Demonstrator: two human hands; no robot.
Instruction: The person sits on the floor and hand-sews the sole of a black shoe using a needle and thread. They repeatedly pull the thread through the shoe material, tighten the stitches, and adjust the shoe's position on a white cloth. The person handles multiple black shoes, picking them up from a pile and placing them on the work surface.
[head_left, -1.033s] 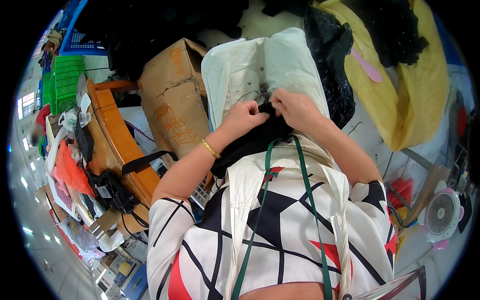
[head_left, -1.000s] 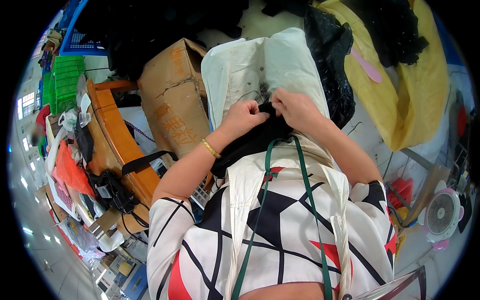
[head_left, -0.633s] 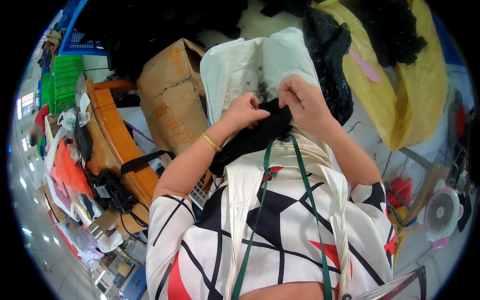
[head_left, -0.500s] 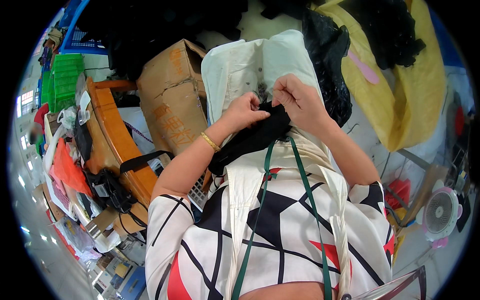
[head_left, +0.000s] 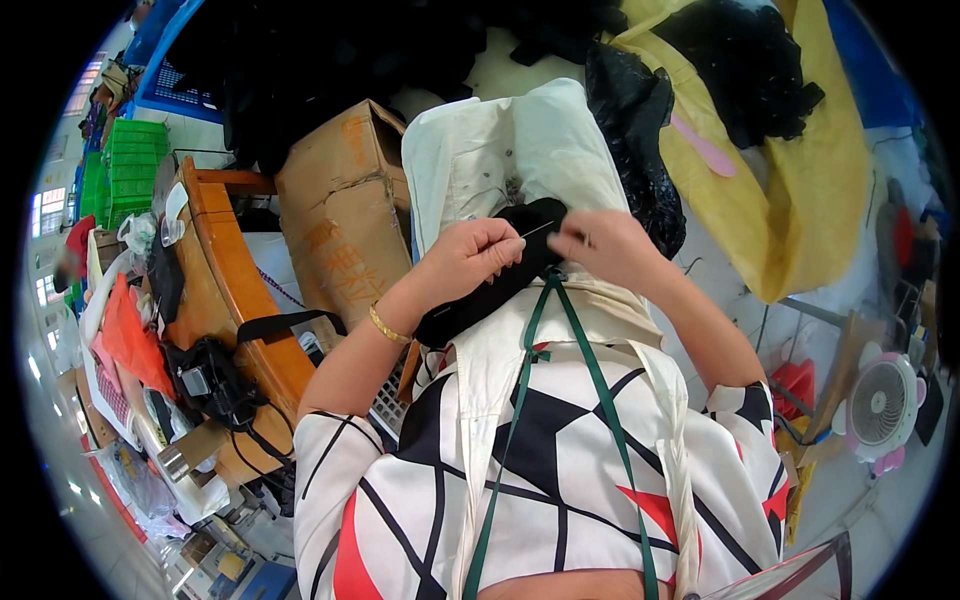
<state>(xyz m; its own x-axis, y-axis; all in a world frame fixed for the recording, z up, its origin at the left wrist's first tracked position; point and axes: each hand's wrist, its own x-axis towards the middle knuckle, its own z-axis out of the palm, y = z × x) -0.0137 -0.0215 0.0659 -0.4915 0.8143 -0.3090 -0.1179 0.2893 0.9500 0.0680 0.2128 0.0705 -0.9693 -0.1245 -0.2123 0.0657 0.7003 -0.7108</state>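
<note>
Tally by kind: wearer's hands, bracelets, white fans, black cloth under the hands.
Left hand, right hand: 2
Bracelet: 1
White fan: 1
Black cloth: 1
Total: 5

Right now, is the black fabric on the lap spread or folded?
Not spread wide: the black fabric shows as a narrow strip; whether folded, I cannot tell.

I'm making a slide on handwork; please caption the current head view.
Left hand and right hand over black cloth, a thin, needle-like object between them; cardboard box at left.
</note>
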